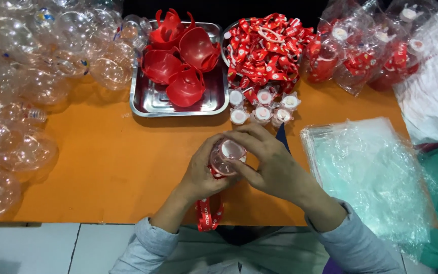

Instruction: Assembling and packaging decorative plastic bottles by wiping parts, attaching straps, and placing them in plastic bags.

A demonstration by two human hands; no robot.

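Both hands meet over the orange table (112,167), just in front of the steel tray (153,101). Fingers of the left hand (201,172) curl around a small clear round bottle (224,161), gripping its side, while the right hand (269,162) closes over its white cap (231,149) from above. A red strap (208,213) hangs from the bottle toward the person's body. Just right of the tray stand several small white-capped pieces (262,109), and behind them a bowl of red straps (267,48). Inside the tray lie red cup-shaped holders (181,63). Left of the tray spread clear round bottles (26,76). Far right of it lies a stack of clear plastic bags (371,167).
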